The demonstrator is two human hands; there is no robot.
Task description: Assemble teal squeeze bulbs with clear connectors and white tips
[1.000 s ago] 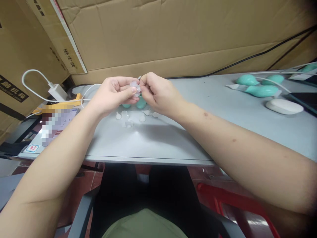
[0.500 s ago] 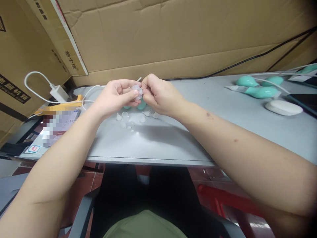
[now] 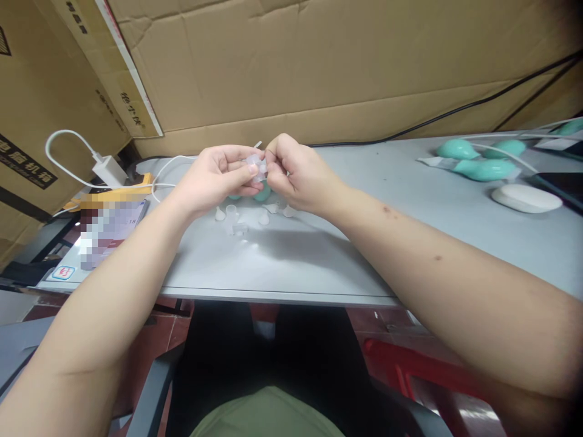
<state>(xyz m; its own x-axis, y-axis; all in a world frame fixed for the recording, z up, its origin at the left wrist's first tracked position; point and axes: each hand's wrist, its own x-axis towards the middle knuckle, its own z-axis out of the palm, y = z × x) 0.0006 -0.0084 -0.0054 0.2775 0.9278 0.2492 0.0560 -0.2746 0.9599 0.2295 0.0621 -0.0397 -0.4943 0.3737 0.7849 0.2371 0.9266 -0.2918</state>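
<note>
With positions essentially unchanged, the left hand (image 3: 212,179) remains clamped on the clear plastic piece (image 3: 254,160) above the bench (image 3: 319,270), toward its back edge; the right hand (image 3: 298,173) stays curled alongside, grip indeterminate, so handling appears ongoing.

The left hand (image 3: 217,177) partly hides a clear piece (image 3: 261,168) and teal bulbs (image 3: 263,192) beyond.

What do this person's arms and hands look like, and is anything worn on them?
The left hand and right hand wear no gloves, and no watch shows. No sleeve shows on the left arm or the right arm, which has a few small spots.
</note>
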